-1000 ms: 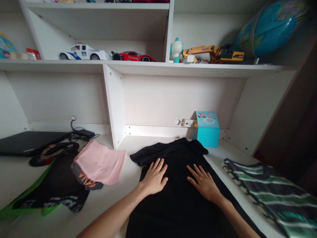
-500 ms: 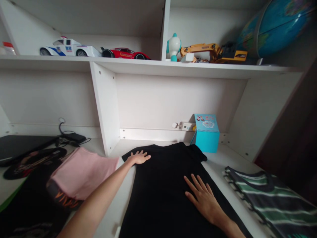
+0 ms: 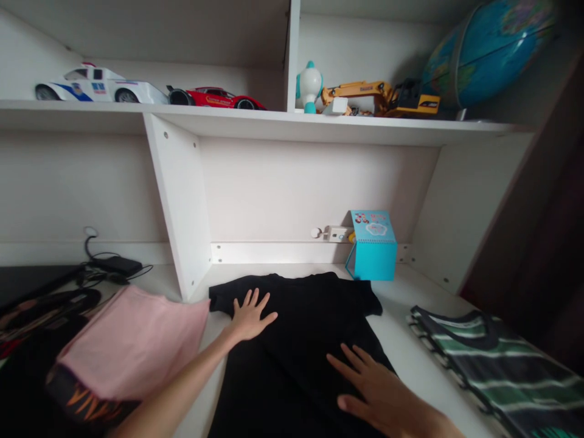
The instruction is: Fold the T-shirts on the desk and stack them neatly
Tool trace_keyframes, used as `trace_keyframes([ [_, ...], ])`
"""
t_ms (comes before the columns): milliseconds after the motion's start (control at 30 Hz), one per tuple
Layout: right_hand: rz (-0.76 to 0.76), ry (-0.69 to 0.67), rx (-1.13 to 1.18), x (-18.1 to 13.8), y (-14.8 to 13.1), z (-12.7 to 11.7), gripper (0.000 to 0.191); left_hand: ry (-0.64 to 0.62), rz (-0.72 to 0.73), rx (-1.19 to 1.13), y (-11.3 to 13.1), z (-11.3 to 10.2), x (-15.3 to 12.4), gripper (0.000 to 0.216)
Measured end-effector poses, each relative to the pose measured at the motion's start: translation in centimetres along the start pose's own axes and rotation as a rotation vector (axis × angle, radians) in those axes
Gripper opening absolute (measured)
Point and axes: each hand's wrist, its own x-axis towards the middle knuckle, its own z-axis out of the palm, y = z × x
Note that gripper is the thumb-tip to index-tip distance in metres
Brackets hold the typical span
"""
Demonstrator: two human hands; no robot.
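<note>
A black T-shirt [image 3: 301, 340] lies spread flat on the white desk [image 3: 406, 340] in front of me. My left hand [image 3: 249, 316] rests flat on its left shoulder near the sleeve, fingers apart. My right hand [image 3: 381, 395] lies flat on the shirt's lower right part, fingers spread, holding nothing. The shirt's bottom part runs out of view below.
A pink folded garment [image 3: 132, 340] lies on dark clothes at the left. A green-striped dark shirt [image 3: 497, 365] lies at the right. A blue box [image 3: 371, 246] stands against the back wall. A white divider panel [image 3: 180, 207] rises left of the shirt. Toy cars, an excavator and a globe sit on the shelf.
My left hand slid from the shirt's middle out to its left shoulder. My right hand drew back toward me along the shirt. The view shifted to the right.
</note>
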Motion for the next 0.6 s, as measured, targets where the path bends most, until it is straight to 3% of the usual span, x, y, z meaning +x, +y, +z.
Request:
trace_keyframes([
  [67, -0.016, 0.004, 0.036, 2.1, 1.3, -2.3, 0.062, 0.049, 0.006, 0.007, -0.6, 0.2, -0.6, 0.079],
  [167, 0.161, 0.108, -0.030, 7.3, 3.6, -4.2, 0.064, 0.089, -0.010, 0.004, -0.8, 0.2, -0.8, 0.078],
  [333, 0.326, 0.113, -0.076, 13.8, 6.5, -3.3, 0.064, 0.152, -0.006, -0.051, -0.6, 0.3, -0.6, 0.075],
  [467, 0.360, 0.126, -0.114, 14.9, 6.5, -4.0, 0.063, 0.280, 0.014, 0.000, -0.7, 0.5, -0.6, 0.068],
  [600, 0.258, 0.133, -0.127, 13.1, 2.0, -3.8, 0.069, 0.184, 0.035, 0.060, -0.8, 0.6, -0.5, 0.072],
])
